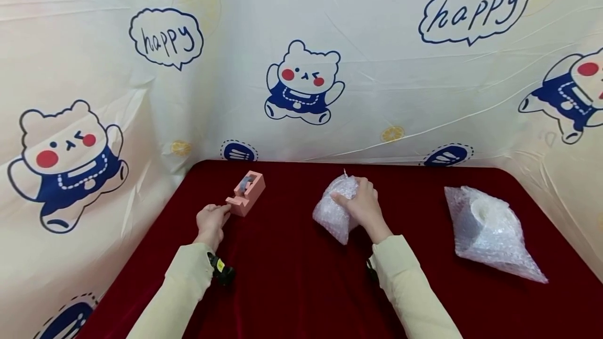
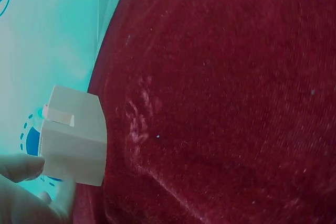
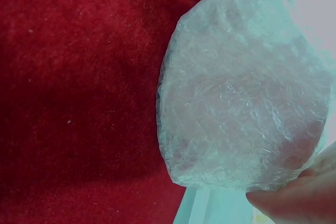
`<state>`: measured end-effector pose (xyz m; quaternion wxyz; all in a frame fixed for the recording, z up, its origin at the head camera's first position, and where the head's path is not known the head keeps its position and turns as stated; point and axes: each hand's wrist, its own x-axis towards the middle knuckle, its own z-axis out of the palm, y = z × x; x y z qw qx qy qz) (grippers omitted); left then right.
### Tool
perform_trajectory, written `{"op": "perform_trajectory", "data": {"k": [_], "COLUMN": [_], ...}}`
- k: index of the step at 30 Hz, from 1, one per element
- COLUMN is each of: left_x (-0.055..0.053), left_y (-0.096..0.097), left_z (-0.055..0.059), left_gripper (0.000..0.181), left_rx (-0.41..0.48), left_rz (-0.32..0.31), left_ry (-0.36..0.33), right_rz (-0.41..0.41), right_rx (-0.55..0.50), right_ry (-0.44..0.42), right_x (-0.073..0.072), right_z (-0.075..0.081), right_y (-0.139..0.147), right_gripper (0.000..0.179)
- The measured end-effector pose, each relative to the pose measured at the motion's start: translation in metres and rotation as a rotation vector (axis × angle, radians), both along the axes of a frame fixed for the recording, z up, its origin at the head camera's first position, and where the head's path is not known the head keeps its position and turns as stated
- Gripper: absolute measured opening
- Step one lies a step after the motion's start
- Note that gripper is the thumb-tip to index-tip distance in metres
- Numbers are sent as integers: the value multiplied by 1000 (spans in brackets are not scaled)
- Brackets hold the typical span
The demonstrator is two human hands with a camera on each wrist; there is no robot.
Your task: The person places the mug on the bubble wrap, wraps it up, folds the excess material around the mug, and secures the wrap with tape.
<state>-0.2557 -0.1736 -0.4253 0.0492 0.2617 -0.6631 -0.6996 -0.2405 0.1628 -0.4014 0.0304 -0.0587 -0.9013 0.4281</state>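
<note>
A pink tape dispenser (image 1: 249, 192) with a tape roll in it stands at the left of the red-covered table. My left hand (image 1: 212, 222) is at its near end, fingertips right by the cutter edge. In the left wrist view, the thumb (image 2: 21, 167) and a blurred finger lie apart at the dispenser's (image 2: 76, 145) end. My right hand (image 1: 363, 204) grips a bubble-wrapped package (image 1: 335, 208) near the table's middle, thumb across its top and fingers over the far side. The clear wrap (image 3: 241, 98) fills much of the right wrist view; its contents are hidden.
A second bubble-wrap bundle (image 1: 492, 237), with a white rounded thing showing inside, lies at the right of the table. Dark red velvet cloth (image 1: 282, 281) covers the tabletop. Printed white curtains (image 1: 367, 103) hang behind and at both sides.
</note>
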Motion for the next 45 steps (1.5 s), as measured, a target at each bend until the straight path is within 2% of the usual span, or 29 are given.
{"op": "perform_trajectory", "data": {"k": [3,6,12,16,26,29,37,40,42,45], "left_x": [-4,-7,-8,-9,-13,-13,-8,-8,-9,-12], "left_y": [1,2,4,3,-1,-2,-11,-9,-5,7], "left_z": [-3,-4,-1,-1,-2,-3,-14,-8,-1,12], "left_gripper": [43,41,39,38,37,36,30,30,31,32], "left_rx": [-160,-297,-508,-591,-646,-640,-575,-545,-532,-515], "left_rz": [-17,-37,-66,-71,-99,-104,-66,-30,-6,-23], "left_ry": [5,40,144,162,123,112,10,58,132,233], "right_rz": [-1,-2,-2,-4,-8,-9,-4,-4,-6,-6], "right_rx": [-1,-4,-7,-3,4,3,-5,-1,0,2], "right_ry": [1,4,3,5,5,5,3,-4,-9,-13], "right_x": [0,0,1,1,1,1,0,1,1,2], "right_z": [0,-1,0,0,-2,-2,-4,-3,-1,2], "right_y": [-1,-1,-2,-2,-1,-1,-5,-4,-3,0], "right_gripper": [78,79,79,79,79,79,79,80,81,82]}}
